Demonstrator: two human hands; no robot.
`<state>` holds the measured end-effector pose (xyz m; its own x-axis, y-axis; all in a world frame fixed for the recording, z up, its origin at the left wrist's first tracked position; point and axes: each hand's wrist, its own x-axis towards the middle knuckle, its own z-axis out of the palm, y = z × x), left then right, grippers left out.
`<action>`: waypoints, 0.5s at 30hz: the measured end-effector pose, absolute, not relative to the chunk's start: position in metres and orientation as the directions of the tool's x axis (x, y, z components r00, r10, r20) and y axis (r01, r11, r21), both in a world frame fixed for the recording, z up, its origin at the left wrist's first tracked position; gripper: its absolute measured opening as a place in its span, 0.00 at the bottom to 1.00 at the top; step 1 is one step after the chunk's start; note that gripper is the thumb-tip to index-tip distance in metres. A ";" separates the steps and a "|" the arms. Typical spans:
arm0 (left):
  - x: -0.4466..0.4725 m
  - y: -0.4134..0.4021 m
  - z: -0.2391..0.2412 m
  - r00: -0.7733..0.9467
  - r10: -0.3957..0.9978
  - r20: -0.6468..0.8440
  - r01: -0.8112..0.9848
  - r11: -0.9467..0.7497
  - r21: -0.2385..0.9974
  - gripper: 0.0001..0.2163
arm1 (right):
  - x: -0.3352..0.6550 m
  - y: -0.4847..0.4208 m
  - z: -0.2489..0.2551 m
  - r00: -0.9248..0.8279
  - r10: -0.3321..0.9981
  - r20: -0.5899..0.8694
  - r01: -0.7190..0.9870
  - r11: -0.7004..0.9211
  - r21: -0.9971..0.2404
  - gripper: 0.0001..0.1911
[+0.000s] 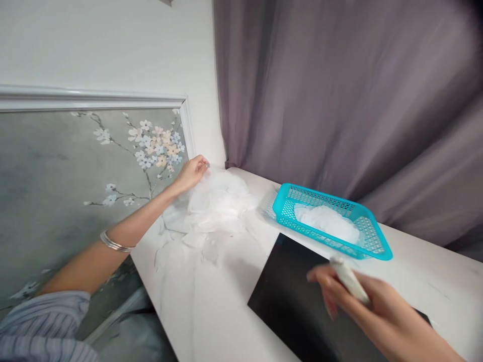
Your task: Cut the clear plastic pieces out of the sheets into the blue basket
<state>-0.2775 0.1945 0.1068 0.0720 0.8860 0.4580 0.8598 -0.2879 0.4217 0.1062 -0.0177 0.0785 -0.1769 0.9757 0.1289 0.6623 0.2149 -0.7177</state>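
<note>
My left hand (191, 173) reaches out to the far end of the table, its fingers closed in a pinch on the edge of a pile of thin, white, see-through sheets (221, 193). The sheets may be film or fine bags; I cannot make out which. In my right hand (373, 301) is a pale, pen-shaped tool (349, 279), which lies between thumb and fingers and points up and away. Its working end is hard to make out. That hand hovers above a flat black board (290, 296), slightly blurred, and partly hides it.
A turquoise plastic basket (368, 213) stands behind the board, with a heap of white pieces (328, 223) in it. The white marbled table (211, 311) ends at the left edge. A purple-grey curtain (320, 100) hangs behind, and a flowered wall panel (75, 151) stands at the left.
</note>
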 end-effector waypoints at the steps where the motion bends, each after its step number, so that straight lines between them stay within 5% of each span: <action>1: -0.268 0.186 0.121 0.125 0.880 0.459 0.833 -0.344 0.432 0.12 | 0.100 -0.006 0.090 -0.191 0.963 0.192 0.656 0.271 -0.705 0.23; 4: -0.232 0.154 0.159 0.290 0.845 0.450 0.756 -0.490 0.433 0.09 | 0.069 0.034 0.129 -0.168 0.899 0.405 0.645 0.411 -0.644 0.22; 7: -0.198 0.123 0.180 0.458 0.775 0.437 0.657 -0.625 0.421 0.07 | 0.030 0.073 0.158 -0.245 0.779 0.577 0.639 0.577 -0.509 0.34; 9: -0.183 0.109 0.185 0.491 0.738 0.463 0.620 -0.669 0.410 0.08 | 0.008 0.094 0.167 -0.352 0.749 0.562 0.639 0.630 -0.441 0.31; 12: -0.178 0.100 0.182 0.427 0.739 0.522 0.525 -0.672 0.522 0.08 | -0.006 0.111 0.175 -0.418 0.785 0.457 0.612 0.615 -0.497 0.14; 15: -0.192 0.102 0.173 0.371 0.775 0.511 0.368 -0.628 0.685 0.25 | 0.002 0.109 0.185 -0.349 0.803 0.483 0.567 0.592 -0.573 0.12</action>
